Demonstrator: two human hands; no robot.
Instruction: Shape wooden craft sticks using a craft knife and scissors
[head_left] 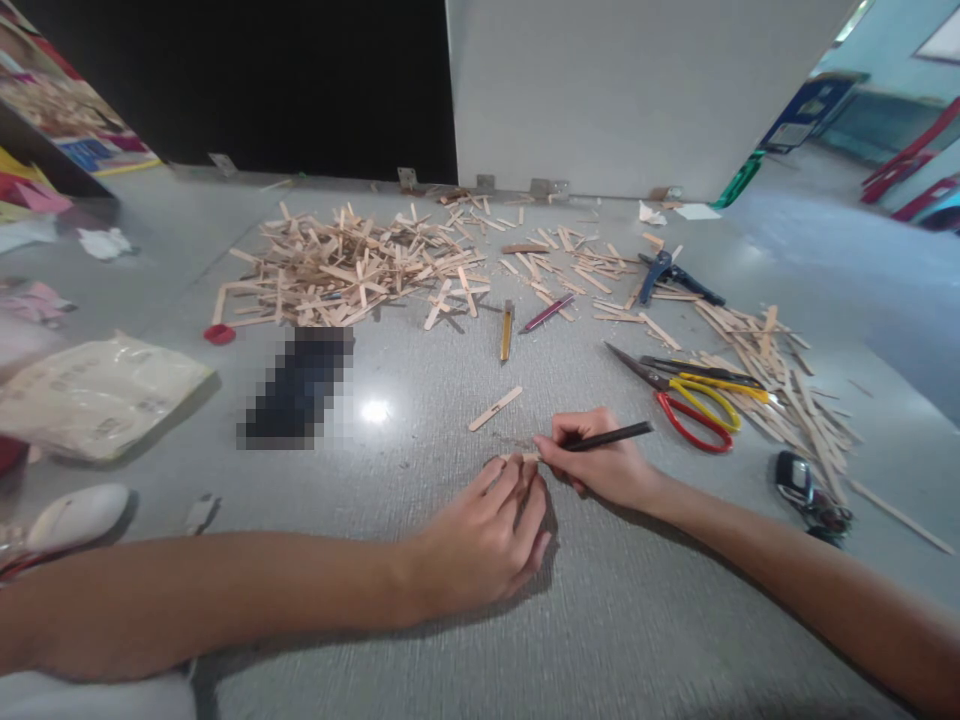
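My left hand rests on the table with curled fingers, pinning a small wooden craft stick that is mostly hidden beneath them. Close on its right, my right hand grips a slim black pen-like tool. The tool's tip is covered by my fingers, near the end of the held stick. Just beyond both hands lies another craft stick with a small notch or dark mark at its middle. Farther off are a yellow cutter knife and a dark red pen-shaped item.
A heap of craft sticks spreads at the back. Scissors, blue-handled pliers, loose sticks and keys lie to the right. On the left are a blurred-out dark object, a plastic packet and a white mouse.
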